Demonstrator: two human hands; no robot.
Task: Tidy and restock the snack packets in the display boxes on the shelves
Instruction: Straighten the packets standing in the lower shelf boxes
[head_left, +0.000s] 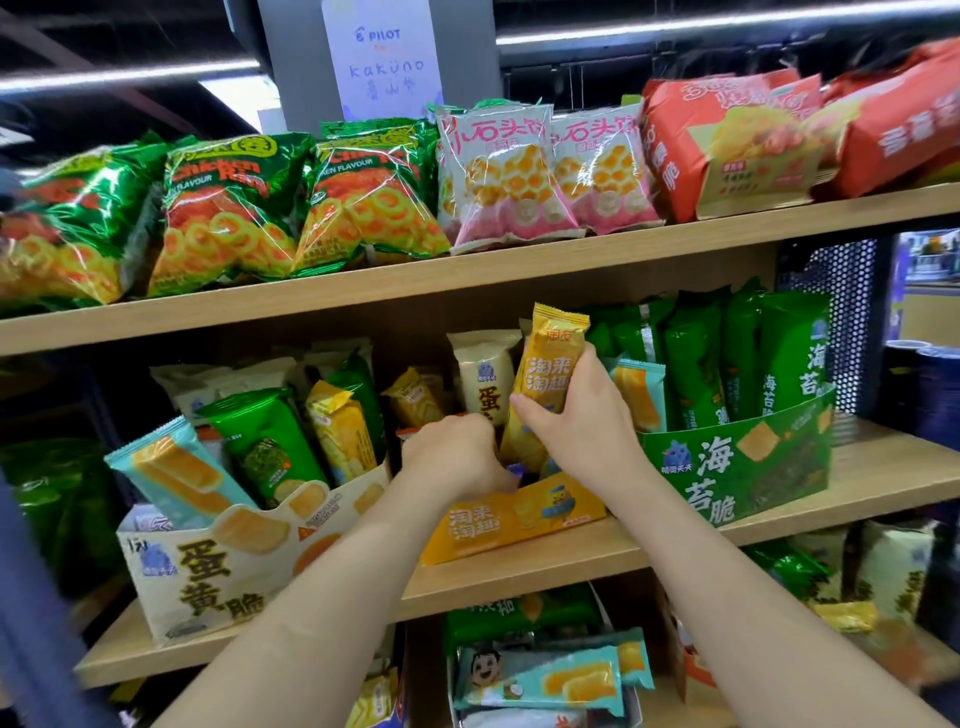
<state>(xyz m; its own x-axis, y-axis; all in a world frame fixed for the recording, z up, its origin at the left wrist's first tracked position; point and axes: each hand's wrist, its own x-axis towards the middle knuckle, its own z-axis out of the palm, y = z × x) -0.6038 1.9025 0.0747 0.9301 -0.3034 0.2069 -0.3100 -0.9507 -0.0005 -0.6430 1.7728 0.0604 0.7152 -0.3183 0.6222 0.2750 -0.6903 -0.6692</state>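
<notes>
Illumination: bright, even, from overhead. Two light strips (130, 73) run across the dark ceiling, far left and far right. Specular glare streaks the green foil bags (234, 208) on the upper shelf (519, 270). Shadow lies beneath that board. Red packs (857, 130), upper right, show motion blur; the left edge is smeared. Shelf lines bow with wide-angle distortion

the right hand (571, 415) grips a tall yellow foil snack packet (553, 358) round its middle, upright above a yellow cardboard display box (519, 519). just left of the grip, the left hand (452, 457) curls into that box, fingertips hidden. a green cardboard display box (737, 467) stands right of the grip.
</notes>
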